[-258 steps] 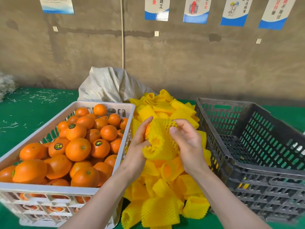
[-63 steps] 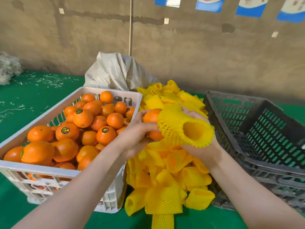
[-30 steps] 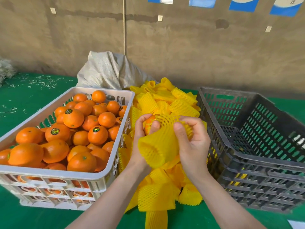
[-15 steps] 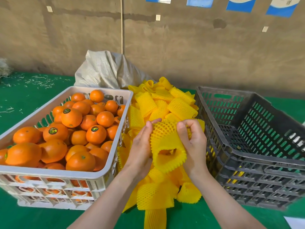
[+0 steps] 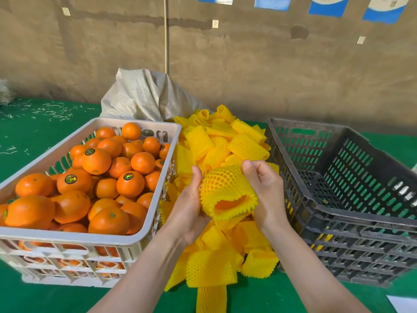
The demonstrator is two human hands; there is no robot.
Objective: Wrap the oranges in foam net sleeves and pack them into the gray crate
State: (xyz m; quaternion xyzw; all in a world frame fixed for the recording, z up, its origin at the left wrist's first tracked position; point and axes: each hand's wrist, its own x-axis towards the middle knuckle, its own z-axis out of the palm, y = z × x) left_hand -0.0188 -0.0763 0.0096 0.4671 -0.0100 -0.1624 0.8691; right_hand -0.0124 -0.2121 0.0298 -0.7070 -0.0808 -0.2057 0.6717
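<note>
Between the crates I hold an orange (image 5: 230,202) inside a yellow foam net sleeve (image 5: 223,188); only a patch of peel shows through the sleeve's near opening. My left hand (image 5: 190,204) cups the sleeve's left side. My right hand (image 5: 265,190) pinches the sleeve's far right edge with curled fingers. Under my hands lies a pile of yellow foam sleeves (image 5: 216,263). A white crate (image 5: 74,240) on the left is heaped with bare oranges (image 5: 96,160). The gray crate (image 5: 352,222) stands on the right, and I see no oranges in it.
A gray woven sack (image 5: 144,96) leans against the brown wall behind the pile. The surface is a green mat (image 5: 33,123) with scattered white shreds at the far left. A white sheet corner (image 5: 404,303) lies at the near right.
The sleeve has been drawn further over the orange, which now sits almost wholly inside it. Both hands stay on the sleeve, slightly lower than before.
</note>
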